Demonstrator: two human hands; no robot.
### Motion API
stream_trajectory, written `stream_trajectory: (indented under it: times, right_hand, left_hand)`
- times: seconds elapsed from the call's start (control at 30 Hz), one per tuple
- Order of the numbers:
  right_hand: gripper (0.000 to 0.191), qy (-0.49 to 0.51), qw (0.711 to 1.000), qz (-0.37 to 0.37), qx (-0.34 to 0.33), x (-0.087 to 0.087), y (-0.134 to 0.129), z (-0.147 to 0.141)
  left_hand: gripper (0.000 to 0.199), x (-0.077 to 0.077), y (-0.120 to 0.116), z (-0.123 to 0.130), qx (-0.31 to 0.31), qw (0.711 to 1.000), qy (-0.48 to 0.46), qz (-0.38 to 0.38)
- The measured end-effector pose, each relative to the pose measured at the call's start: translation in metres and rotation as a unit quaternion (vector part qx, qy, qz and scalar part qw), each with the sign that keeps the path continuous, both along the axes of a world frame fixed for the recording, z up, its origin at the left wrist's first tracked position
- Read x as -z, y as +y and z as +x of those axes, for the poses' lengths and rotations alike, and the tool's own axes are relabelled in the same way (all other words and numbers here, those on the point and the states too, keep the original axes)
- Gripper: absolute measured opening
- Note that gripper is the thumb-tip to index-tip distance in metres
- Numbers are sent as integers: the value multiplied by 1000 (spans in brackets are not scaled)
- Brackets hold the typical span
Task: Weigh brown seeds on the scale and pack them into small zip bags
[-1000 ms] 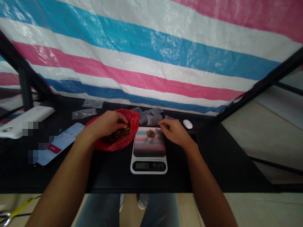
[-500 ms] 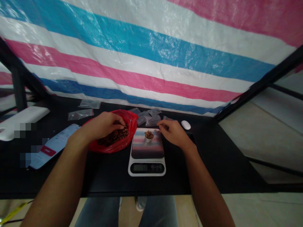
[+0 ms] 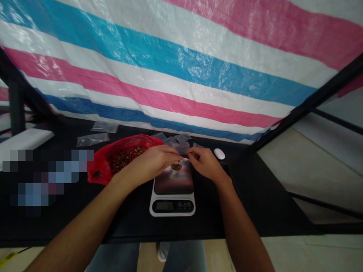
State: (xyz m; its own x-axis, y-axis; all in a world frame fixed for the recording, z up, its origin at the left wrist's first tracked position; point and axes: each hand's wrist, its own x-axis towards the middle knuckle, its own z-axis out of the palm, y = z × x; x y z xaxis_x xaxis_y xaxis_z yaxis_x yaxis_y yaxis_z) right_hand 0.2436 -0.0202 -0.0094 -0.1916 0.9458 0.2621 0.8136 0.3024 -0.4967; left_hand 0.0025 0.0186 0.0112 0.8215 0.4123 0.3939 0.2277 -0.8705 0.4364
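Observation:
My left hand (image 3: 153,162) has left the red plastic bag (image 3: 99,170) and hangs with bunched fingers over a small cup (image 3: 176,167) of brown pieces. That cup stands on a white digital kitchen scale (image 3: 172,206). The open bag holds a heap of brown pieces (image 3: 126,158). My right hand (image 3: 204,163) is at the scale's back right corner, fingertips pinched near a small clear plastic bag (image 3: 182,147). Whatever the fingers of either hand may hold is hidden.
Several more clear plastic bags (image 3: 92,139) lie on the black table (image 3: 241,204) behind the scale. A white oval mouse (image 3: 219,153) sits to the right. At left are a white box (image 3: 28,139) and a pixelated patch. A striped tarpaulin (image 3: 170,68) hangs behind.
My left hand has moved out of the red bag to the right, over the cup, uncovering the brown pieces. My right hand has barely moved. The whole view has shifted slightly.

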Motion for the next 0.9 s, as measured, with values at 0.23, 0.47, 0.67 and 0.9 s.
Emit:
stream_trajectory:
  times: [0.23,0.47,0.67,0.9]
  right_hand:
    - [23,3,1000,3,2,-1,-1,-1]
    - [22,12,1000,8,1,-1,-2,-1]
    - [22,19,1000,10,-2,-2,-2,0]
    - [18,146,989,-15,-33,0,-4,-1]
  left_hand:
    - [28,1,0,3,10,999,37,4]
    - [28,1,-2,3,0,999,33,-24]
    - [28,-1,-4,0,-9,999,35,-39]
    - [43,-3,-6,-2,2,999,26,-39]
